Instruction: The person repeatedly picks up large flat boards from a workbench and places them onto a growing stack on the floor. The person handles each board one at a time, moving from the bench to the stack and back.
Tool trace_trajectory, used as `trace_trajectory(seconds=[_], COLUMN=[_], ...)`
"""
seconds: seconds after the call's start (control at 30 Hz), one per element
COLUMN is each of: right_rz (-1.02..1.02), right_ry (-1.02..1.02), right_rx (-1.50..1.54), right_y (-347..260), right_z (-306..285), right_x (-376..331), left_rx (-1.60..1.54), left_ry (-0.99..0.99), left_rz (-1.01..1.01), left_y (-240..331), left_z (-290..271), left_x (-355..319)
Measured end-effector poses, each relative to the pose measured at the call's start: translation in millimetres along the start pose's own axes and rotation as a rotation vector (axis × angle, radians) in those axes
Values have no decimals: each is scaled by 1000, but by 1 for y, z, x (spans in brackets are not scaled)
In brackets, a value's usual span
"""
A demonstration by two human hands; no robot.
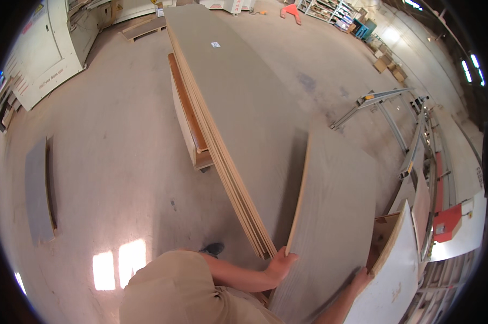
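Observation:
A long grey-brown board [333, 200] with a pale bare edge slants up in front of me, raised off a stack of similar boards [244, 92]. My left hand [281, 267] is closed round its left edge, near the front corner of the stack. On the board's right side, my right hand [361, 281] grips the other edge; some of its fingers are hidden. A small white label [215, 45] lies on the stack's top board. Under the stack, a wooden support with a brown top [187, 108] shows along the left.
A white panel [389, 275] stands close by my right hand. Metal frames [387, 100] and a red box [447, 223] are at the right. A grey board [37, 189] lies on the floor at left, below a large white machine [46, 59]. Shelving [330, 12] stands far back.

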State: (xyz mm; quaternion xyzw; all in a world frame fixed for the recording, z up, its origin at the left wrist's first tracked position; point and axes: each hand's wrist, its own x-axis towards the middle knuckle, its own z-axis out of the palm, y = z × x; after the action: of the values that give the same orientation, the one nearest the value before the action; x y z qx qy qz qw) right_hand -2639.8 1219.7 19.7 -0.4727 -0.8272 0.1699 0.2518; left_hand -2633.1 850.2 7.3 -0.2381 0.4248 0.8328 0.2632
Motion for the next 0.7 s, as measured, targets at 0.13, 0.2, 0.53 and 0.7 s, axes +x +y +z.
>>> trace_trajectory(seconds=[0.13, 0.2, 0.53, 0.7], right_rz=[-37, -61, -244, -473], right_ry=[-71, -102, -171, -193], right_rx=[19, 29, 102, 37], right_y=[-70, -102, -208, -269], right_z=[20, 25, 99, 161], right_x=[-31, -44, -72, -103], left_rx=[-36, -89, -376, -694], left_ry=[79, 126, 327, 275], left_rz=[18, 18, 327, 462], left_y=[40, 57, 89, 120], left_z=[-30, -39, -90, -140], left_x=[-14, -21, 3, 33])
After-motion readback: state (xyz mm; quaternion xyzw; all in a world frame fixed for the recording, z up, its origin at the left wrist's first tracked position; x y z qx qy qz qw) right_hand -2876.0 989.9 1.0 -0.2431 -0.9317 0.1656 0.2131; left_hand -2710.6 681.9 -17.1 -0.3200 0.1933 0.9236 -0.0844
